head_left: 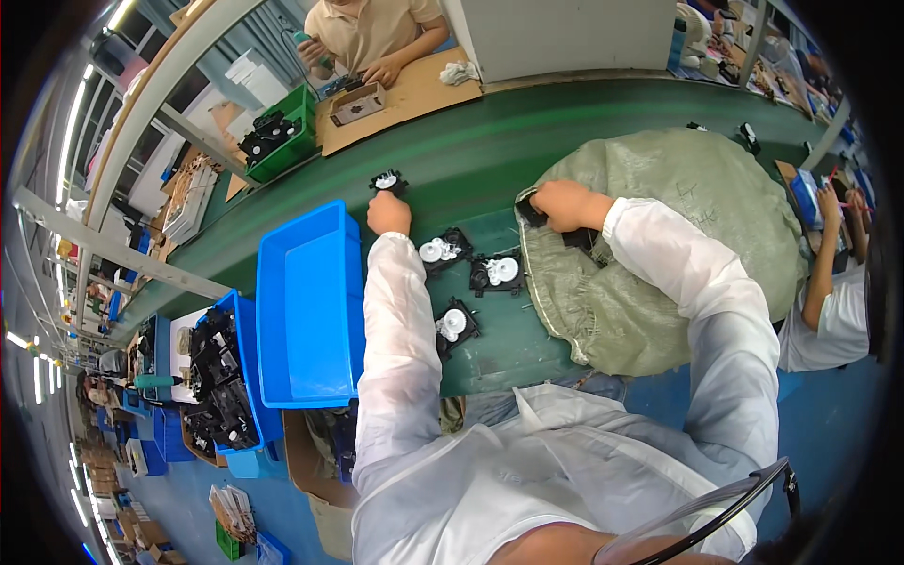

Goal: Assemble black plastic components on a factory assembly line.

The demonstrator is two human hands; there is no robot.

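Observation:
My left hand (pixel 389 213) reaches over the green belt, its fingers closed at the edge of a black plastic assembly with a white wheel (pixel 387 181). At the mouth of a large olive woven sack (pixel 659 245), my right hand (pixel 565 205) is closed on a black plastic part (pixel 532 211); its fingertips are partly hidden. More black shows inside the opening below that hand. Between my arms lie three similar black assemblies with white wheels: an upper one (pixel 443 250), one nearer the sack (pixel 497 272) and a lower one (pixel 456 326).
A blue bin (pixel 311 311) stands left of my left arm. Beyond it, another blue bin (pixel 247 377) is heaped with black parts. Across the green belt (pixel 443 122), a person works beside a green crate (pixel 287 141). Another person's arm (pixel 827 254) shows at the right.

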